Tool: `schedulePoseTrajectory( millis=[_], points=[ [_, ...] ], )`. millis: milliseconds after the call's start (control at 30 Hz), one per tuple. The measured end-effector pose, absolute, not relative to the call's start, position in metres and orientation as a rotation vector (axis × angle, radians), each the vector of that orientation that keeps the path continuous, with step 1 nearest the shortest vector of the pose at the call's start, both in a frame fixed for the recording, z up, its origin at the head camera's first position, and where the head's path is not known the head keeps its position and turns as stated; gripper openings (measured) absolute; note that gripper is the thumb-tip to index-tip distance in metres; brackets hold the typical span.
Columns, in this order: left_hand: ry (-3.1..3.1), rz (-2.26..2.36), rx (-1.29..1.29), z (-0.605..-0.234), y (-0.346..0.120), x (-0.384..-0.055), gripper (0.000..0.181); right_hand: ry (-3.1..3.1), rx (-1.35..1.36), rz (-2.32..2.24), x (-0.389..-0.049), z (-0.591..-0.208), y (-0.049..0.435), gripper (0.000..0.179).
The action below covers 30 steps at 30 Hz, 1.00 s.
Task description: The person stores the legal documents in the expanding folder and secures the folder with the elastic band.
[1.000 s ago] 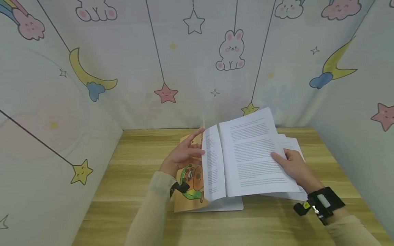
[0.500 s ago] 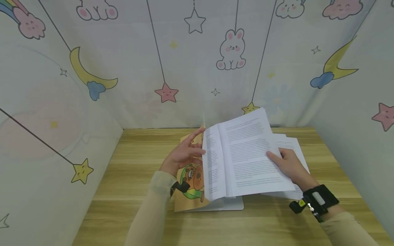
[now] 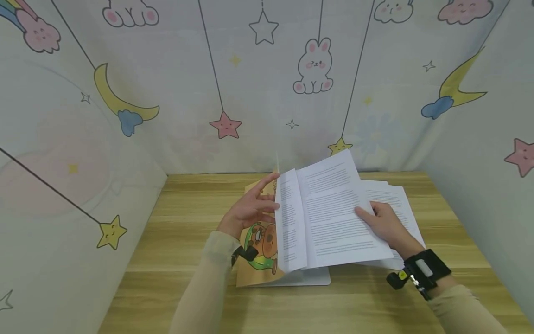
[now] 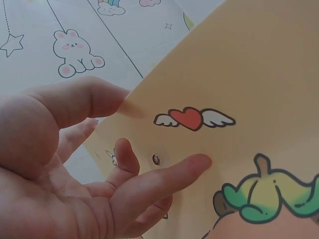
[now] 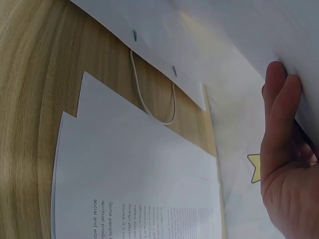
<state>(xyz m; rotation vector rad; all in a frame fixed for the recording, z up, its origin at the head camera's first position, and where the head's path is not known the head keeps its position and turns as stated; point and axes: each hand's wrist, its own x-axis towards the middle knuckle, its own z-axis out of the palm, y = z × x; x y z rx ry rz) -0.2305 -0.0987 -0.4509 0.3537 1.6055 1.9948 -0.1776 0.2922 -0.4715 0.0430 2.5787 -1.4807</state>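
My left hand [image 3: 250, 208] props up the tan cartoon cover of a folder [image 3: 260, 250], its fingers spread and touching the cover and its edge. In the left wrist view, that cover [image 4: 269, 74] shows a winged red heart. Printed sheets [image 3: 333, 208] stand tilted over the folder, and my right hand [image 3: 385, 222] pinches their right edge, thumb in front and fingers behind. A narrow strip of printed pages [image 3: 292, 218] stands at their left. In the right wrist view, a thin white loop [image 5: 144, 102] hangs from two slots in a white sheet's edge.
More loose printed sheets [image 3: 394, 199] lie on the wooden table [image 3: 187, 232] behind the right hand. The folder's white lower board [image 3: 313, 277] rests on the table. Cartoon-printed cloth walls [image 3: 250, 93] enclose the back and both sides.
My right hand has moved left with the held sheets, and the gap between them and the left strip has closed. More of the loose sheets behind shows. The left hand stays put.
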Motion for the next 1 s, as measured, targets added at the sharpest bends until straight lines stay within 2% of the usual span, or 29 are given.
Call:
schedulePoseTrajectory(
  millis=[1000],
  points=[
    [1.566, 2.021, 0.336, -0.4506, -0.0996, -0.2298, 0.089, 2.572, 0.055, -1.455, -0.1815, -0.4714, 0.2865, 0.060]
  ],
)
